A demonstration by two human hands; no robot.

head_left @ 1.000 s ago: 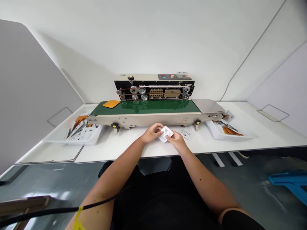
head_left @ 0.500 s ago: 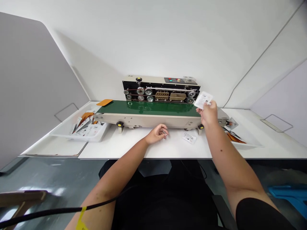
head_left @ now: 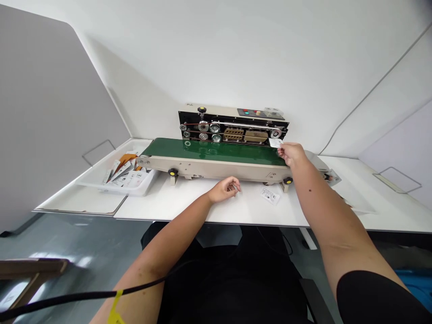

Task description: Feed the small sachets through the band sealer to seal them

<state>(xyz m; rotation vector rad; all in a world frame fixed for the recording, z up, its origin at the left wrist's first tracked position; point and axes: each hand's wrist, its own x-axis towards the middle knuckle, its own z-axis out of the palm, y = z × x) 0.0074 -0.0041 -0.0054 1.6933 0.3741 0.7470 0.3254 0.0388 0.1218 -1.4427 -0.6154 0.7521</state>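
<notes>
My right hand (head_left: pixel 290 154) pinches a small white printed packet (head_left: pixel 275 142) at the right end of the machine, where the packet's upper edge meets the rollers. Below the rollers runs a green conveyor belt (head_left: pixel 209 150). In front of the belt, my left hand (head_left: pixel 225 189) rests on the white table, its fingers loosely curled and apart with nothing seen in them. Another white packet (head_left: pixel 270 196) lies flat on the table, to the right of my left hand.
A translucent bin (head_left: pixel 145 186) with white and orange packets stands at the left end of the belt. Behind my right forearm is another bin (head_left: pixel 366 208), partly hidden. The sealing machine (head_left: pixel 232 128) stands against the wall. A black cable (head_left: pixel 77 296) crosses my left arm.
My right hand has brought its packet down and left to the rollers. The orange packet at the belt's left end is gone from the belt. The view has shifted slightly.
</notes>
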